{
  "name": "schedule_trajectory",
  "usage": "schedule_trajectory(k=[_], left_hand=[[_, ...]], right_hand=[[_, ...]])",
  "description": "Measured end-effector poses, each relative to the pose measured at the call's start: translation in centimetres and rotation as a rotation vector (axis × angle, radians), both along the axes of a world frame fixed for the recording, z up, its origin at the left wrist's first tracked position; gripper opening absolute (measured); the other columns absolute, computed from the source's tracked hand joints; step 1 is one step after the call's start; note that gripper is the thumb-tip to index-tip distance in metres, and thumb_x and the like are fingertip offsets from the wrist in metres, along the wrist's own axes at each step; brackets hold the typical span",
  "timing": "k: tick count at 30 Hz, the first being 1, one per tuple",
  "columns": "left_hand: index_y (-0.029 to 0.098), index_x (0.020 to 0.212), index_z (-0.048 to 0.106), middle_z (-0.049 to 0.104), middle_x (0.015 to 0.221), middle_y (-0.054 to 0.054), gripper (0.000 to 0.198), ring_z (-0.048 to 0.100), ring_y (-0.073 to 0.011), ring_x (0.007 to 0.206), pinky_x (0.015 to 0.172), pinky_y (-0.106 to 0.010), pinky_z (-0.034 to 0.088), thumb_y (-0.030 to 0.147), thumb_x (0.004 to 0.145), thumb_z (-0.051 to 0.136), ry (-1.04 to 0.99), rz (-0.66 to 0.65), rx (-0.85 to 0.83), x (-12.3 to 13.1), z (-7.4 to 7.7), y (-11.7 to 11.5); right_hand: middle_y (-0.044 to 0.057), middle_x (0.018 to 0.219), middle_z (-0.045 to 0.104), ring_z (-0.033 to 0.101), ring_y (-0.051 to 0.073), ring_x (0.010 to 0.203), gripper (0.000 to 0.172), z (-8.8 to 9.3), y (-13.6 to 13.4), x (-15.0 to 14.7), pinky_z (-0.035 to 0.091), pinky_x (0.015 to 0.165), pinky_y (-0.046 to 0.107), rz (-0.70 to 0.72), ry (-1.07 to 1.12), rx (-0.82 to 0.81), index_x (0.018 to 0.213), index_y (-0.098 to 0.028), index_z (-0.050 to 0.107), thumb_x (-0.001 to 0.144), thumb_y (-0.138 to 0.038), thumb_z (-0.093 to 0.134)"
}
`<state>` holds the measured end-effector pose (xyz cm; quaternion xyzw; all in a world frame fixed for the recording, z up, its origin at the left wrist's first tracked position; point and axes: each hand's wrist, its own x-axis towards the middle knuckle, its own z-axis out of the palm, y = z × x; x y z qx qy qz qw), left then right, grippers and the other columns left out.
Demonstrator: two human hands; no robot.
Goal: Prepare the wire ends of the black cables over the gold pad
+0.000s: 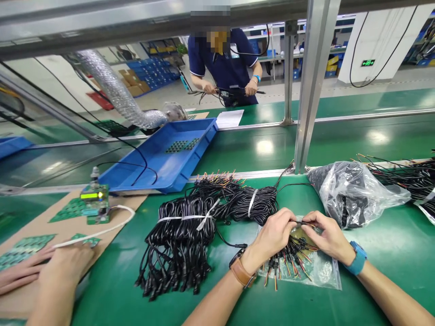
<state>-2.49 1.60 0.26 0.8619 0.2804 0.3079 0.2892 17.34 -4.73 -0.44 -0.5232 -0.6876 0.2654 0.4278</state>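
Observation:
My left hand point(272, 235) and my right hand point(324, 235) meet over a clear plastic bag point(322, 271) lying on the green bench. Both hands are closed in a pinch on a small bundle of short wires point(292, 260) with red, orange and black ends, which fans out below my fingers. A brown watch strap sits on my left wrist, a blue band on my right. Just left of my hands lie bundles of coiled black cables point(190, 226) tied with white straps.
A co-worker's hands point(50, 267) rest on cardboard with green circuit boards point(27, 246) at the left, beside a small tester point(95, 199). A blue tray point(163, 154), a metal post point(311, 86), a crumpled plastic bag point(353, 190) and more cables point(408, 174) lie beyond. Another person stands opposite.

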Motion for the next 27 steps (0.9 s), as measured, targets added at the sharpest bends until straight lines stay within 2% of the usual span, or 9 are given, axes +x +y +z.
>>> schedule_trajectory(k=[6,16,20,24,27], left_hand=[[0.018,0.081,0.059,0.061,0.075,-0.002,0.020,0.057,-0.0149,0.069,0.065,-0.026,0.044,0.007,0.093,0.047,-0.021,0.024,0.050,0.5,-0.9,-0.3],[0.018,0.077,0.058,0.060,0.070,-0.002,0.022,0.056,-0.0146,0.064,0.060,-0.026,0.041,0.007,0.090,0.045,-0.018,0.052,0.072,0.9,-1.2,-0.6],[0.018,0.081,0.057,0.061,0.075,-0.002,0.019,0.057,-0.0156,0.068,0.063,-0.027,0.043,0.008,0.093,0.046,-0.004,0.050,0.060,0.9,-0.9,-0.5],[0.018,0.092,0.057,0.064,0.089,-0.005,0.012,0.060,-0.0190,0.084,0.075,-0.030,0.048,0.011,0.097,0.048,0.024,0.025,0.070,0.6,-0.3,-0.3],[0.018,0.088,0.055,0.062,0.086,-0.005,0.015,0.058,-0.0192,0.084,0.075,-0.030,0.047,0.009,0.097,0.047,0.026,0.021,0.064,0.3,-0.1,-0.2]], right_hand=[[0.004,0.084,0.069,0.065,0.019,0.075,0.009,0.0,0.0,-0.3,0.054,0.072,0.031,0.054,0.015,0.057,0.091,-0.022,0.060,0.098,-0.027,0.055],[0.006,0.089,0.073,0.068,0.020,0.080,0.012,-0.6,0.0,-0.9,0.055,0.075,0.033,0.102,0.025,0.063,0.096,-0.023,0.064,0.101,-0.026,0.053],[0.005,0.090,0.072,0.068,0.020,0.080,0.009,-0.4,0.2,-0.8,0.056,0.075,0.032,0.090,0.024,0.049,0.097,-0.023,0.063,0.100,-0.027,0.055],[0.005,0.088,0.071,0.068,0.019,0.078,0.006,-0.1,0.3,-0.3,0.056,0.073,0.030,0.019,0.017,0.029,0.095,-0.022,0.062,0.096,-0.029,0.060],[0.005,0.085,0.070,0.067,0.019,0.075,0.008,0.0,0.3,-0.2,0.056,0.070,0.030,-0.007,0.016,0.016,0.093,-0.022,0.061,0.095,-0.029,0.061]])
